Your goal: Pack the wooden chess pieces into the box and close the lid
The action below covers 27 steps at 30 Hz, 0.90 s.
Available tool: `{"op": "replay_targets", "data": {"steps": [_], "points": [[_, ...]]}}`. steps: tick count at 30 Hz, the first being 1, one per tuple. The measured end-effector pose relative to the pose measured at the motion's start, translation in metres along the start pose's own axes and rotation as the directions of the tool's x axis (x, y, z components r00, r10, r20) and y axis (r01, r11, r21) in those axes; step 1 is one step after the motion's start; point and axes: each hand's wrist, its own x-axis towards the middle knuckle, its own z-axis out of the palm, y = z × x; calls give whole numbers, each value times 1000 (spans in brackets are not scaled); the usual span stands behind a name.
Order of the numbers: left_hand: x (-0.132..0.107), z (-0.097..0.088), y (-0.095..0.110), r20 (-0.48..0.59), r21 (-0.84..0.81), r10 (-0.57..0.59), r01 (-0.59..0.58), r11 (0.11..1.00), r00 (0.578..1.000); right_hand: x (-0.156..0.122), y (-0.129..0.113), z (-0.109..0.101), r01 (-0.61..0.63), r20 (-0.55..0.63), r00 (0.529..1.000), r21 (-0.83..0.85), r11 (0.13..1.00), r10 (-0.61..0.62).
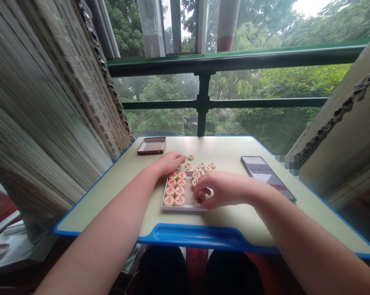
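Observation:
A shallow white box (pixel 164 203) lies on the table, with red-marked wooden xiangqi pieces (pixel 179 191) in two columns along its left side. Black-marked pieces (pixel 196 175) stand along its right side. My right hand (pixel 223 187) reaches over the box's right edge, thumb and fingers curled around a xiangqi piece (pixel 199 201) in the near right corner. Beyond the far left corner, my left hand (pixel 170 162) rests with its fingers stretched out, covering part of the loose pieces there. Several loose black-marked pieces (pixel 202 165) lie behind the box.
A brown box lid (pixel 151 151) sits at the table's far left. On the right lies a phone or tablet (pixel 266 176) showing a timer-like display. The pale table (pixel 111 192) has a blue rim with a moulded trough (pixel 197 234) in front. Curtains flank a railed window.

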Motion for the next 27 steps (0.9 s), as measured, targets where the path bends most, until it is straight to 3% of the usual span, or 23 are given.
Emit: {"op": "replay_targets", "data": {"steps": [18, 27], "points": [[-3, -1, 4, -6, -15, 27, -27, 1000, 1000, 0, -1, -1, 50, -4, 999, 18, 999, -50], [-2, 0, 3, -5, -11, 19, -19, 1000, 1000, 4, 8, -3, -7, -78, 997, 38, 999, 10]]}}
